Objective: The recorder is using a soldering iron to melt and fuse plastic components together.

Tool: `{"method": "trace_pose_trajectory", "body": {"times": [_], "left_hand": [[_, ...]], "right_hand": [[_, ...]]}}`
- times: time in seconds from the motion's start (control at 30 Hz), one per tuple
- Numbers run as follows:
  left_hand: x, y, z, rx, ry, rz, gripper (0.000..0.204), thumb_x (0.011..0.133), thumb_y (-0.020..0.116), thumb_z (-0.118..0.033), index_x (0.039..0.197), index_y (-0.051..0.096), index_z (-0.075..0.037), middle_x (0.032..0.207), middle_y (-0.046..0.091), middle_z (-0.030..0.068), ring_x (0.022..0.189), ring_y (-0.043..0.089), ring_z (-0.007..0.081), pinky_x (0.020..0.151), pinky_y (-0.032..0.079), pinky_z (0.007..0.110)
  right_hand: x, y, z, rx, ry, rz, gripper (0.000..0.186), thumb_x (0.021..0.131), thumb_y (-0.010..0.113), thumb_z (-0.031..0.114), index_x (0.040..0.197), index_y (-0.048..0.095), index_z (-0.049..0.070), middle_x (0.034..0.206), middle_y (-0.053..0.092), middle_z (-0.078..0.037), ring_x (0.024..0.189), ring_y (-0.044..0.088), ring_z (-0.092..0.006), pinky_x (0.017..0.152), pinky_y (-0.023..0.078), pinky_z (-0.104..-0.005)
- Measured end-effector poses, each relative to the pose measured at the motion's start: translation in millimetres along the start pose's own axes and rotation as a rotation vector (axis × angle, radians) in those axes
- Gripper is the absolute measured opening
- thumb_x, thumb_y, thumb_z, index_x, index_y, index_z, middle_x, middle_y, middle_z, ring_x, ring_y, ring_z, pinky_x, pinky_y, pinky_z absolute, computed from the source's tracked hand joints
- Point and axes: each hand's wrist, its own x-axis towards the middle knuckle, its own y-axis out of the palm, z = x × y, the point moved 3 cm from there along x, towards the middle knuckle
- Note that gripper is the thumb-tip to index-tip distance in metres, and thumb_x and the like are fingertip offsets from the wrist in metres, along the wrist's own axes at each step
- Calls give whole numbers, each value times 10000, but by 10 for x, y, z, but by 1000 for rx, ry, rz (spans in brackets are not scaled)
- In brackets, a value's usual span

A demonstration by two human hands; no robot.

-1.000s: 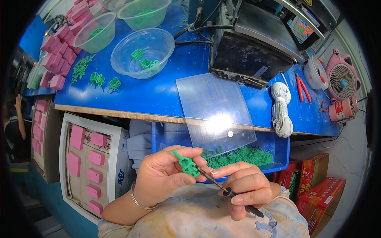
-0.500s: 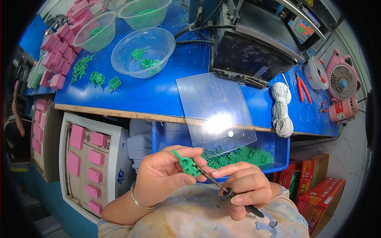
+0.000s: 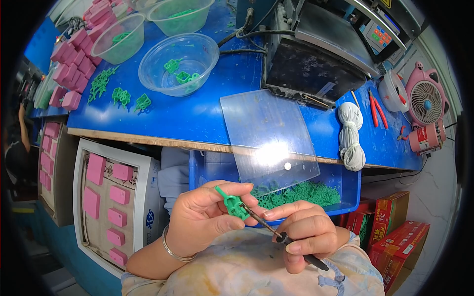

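Note:
Between the thumb and fingers of my left hand [image 3: 210,209] is a small green openwork piece [image 3: 234,204], probably wax, with a thin stem pointing up and left. My right hand [image 3: 308,234] grips a slim tool [image 3: 266,226] with a thin metal shaft and a black handle, held much like a pen. The tool's tip meets the right side of the green piece; whether it goes into an opening there is too small to tell. Both hands are in front of my body, just below a blue tray [image 3: 351,197] that holds a heap of green pieces [image 3: 308,194].
A clear sheet [image 3: 269,133] overhangs the blue table's edge. Several clear bowls [image 3: 148,74] contain green pieces. Pink blocks [image 3: 74,69] are stacked far left. Right lie a black machine [image 3: 316,69], bundled white cloth [image 3: 350,138], red-handled pliers [image 3: 377,111] and a pink fan [image 3: 426,101].
My hands, the green piece and the tool keep nearly the same place. At the far left edge, another person's arm has shifted slightly.

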Motion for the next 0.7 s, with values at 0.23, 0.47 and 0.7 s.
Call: {"method": "trace_pose_trajectory", "body": {"times": [0.23, 0.47, 0.7], "left_hand": [[7, 17, 5, -15, 2, 3, 461, 710, 699, -114, 1103, 511, 38, 965, 576, 142, 859, 617, 290, 698, 557, 344], [1, 30, 7, -8, 10, -23, 442, 704, 708, -130, 1079, 526, 20, 970, 571, 146, 876, 614, 306, 673, 563, 354], [-10, 53, -21, -1, 86, 6, 385, 716, 708, -121, 1030, 543, 29, 1103, 492, 188, 823, 625, 329, 620, 570, 330]], "right_hand": [[-13, 24, -2, 89, -76, -99, 146, 773, 515, 41, 906, 466, 6, 742, 468, -94, 508, 513, -167, 712, 525, -480], [-47, -9, -7, 30, -77, -162, 202, 770, 523, 39, 956, 448, 11, 786, 476, -99, 510, 522, -179, 671, 527, -448], [-92, -65, -9, -7, 103, -142, 243, 735, 550, 44, 962, 465, 43, 815, 503, -96, 559, 540, -191, 618, 500, -364]]}}
